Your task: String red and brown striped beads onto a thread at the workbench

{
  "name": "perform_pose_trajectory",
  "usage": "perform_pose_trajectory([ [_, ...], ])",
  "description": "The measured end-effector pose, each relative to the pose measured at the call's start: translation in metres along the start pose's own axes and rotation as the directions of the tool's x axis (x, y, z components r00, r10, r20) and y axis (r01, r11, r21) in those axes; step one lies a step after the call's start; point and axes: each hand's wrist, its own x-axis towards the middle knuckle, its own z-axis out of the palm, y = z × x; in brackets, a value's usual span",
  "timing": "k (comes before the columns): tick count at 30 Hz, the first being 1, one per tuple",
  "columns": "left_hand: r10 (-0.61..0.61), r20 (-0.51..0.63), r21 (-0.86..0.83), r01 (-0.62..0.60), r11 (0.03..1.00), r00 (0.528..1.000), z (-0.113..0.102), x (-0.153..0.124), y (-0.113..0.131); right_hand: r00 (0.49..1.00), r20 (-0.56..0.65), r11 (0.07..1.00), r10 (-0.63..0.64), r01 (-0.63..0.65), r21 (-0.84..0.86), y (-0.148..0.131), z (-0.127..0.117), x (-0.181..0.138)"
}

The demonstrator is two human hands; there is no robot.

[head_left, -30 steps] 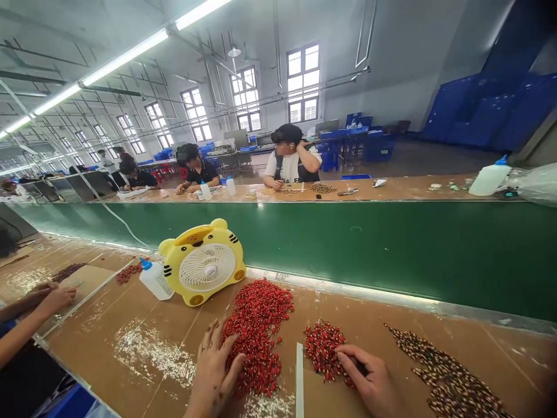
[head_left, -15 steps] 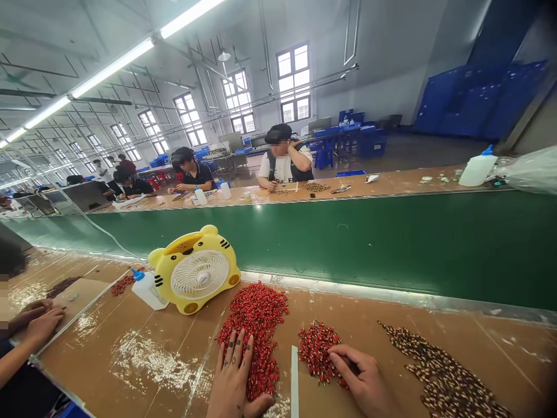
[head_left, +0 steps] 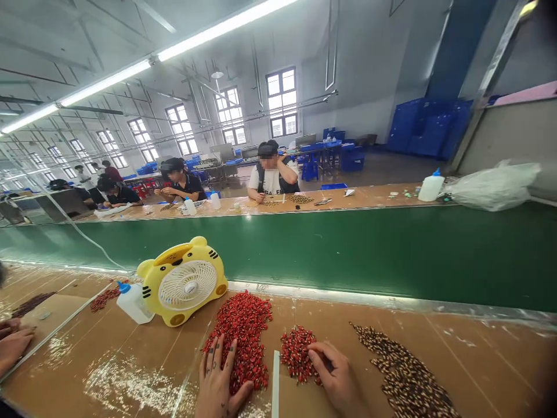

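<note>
My left hand (head_left: 217, 380) lies with its fingers spread over the lower left of a large pile of small red pieces with pale tips (head_left: 246, 316). A smaller pile of the same red pieces (head_left: 297, 348) sits to the right, past a narrow white strip (head_left: 275, 383). At this small pile's right edge is my right hand (head_left: 337, 374), thumb and forefinger brought together. What the pinch holds, if anything, is hidden by the fingers. Further right spreads a long pile of small dark brown and tan pieces (head_left: 404, 363).
A yellow animal-faced fan (head_left: 185, 281) and a white bottle with a blue cap (head_left: 134, 303) stand behind the piles to the left. A co-worker's hands (head_left: 15, 342) show at the left edge. Beyond the green partition (head_left: 348, 249), other people sit at another bench.
The view has turned right, so the bench scene sits further left in the picture. Both hands remain at the same red piles, with little visible change in their pose.
</note>
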Motion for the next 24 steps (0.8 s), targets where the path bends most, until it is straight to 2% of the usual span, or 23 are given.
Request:
perform_pose_trajectory([
  [2, 0.006, 0.008, -0.016, -0.006, 1.000, 1.000, 0.003, 0.000, 0.001, 0.989, 0.044, 0.979, -0.140, 0.145, -0.146, -0.008, -0.001, 0.003],
  [5, 0.042, 0.008, -0.037, -0.042, 0.998, 0.999, 0.008, -0.001, -0.002, 0.914, 0.259, 0.853, -0.311, 0.389, -0.348, -0.026, 0.003, 0.013],
  [8, 0.071, 0.025, -0.070, -0.069, 0.995, 0.997, 0.010, -0.001, -0.007, 0.809, 0.471, 0.717, -0.351, 0.556, -0.420, -0.041, 0.016, 0.027],
  [11, 0.073, 0.019, -0.093, -0.071, 0.993, 0.997, 0.011, -0.003, -0.010, 0.751, 0.558, 0.630, -0.354, 0.632, -0.452, -0.042, 0.033, 0.034],
  [13, 0.064, -0.016, -0.098, -0.066, 0.993, 0.998, 0.014, -0.005, -0.012, 0.747, 0.543, 0.577, -0.384, 0.653, -0.491, -0.033, 0.045, 0.033],
  [16, 0.071, -0.096, -0.101, -0.081, 0.992, 0.993, 0.024, -0.007, -0.014, 0.767, 0.436, 0.528, -0.471, 0.641, -0.558, -0.015, 0.062, 0.028],
  [18, 0.107, -0.135, -0.111, -0.122, 0.986, 0.985, 0.033, -0.008, -0.017, 0.783, 0.336, 0.540, -0.523, 0.610, -0.580, -0.006, 0.072, 0.025],
  [20, 0.138, -0.145, -0.128, -0.156, 0.979, 0.980, 0.042, -0.008, -0.018, 0.786, 0.285, 0.552, -0.549, 0.597, -0.582, -0.001, 0.076, 0.025],
  [22, 0.119, -0.144, -0.149, -0.140, 0.979, 0.982, 0.048, -0.006, -0.015, 0.779, 0.282, 0.537, -0.560, 0.601, -0.591, 0.000, 0.074, 0.028],
  [24, 0.048, -0.152, -0.184, -0.076, 0.980, 0.987, 0.047, -0.002, -0.011, 0.745, 0.331, 0.468, -0.579, 0.637, -0.613, 0.003, 0.066, 0.033],
])
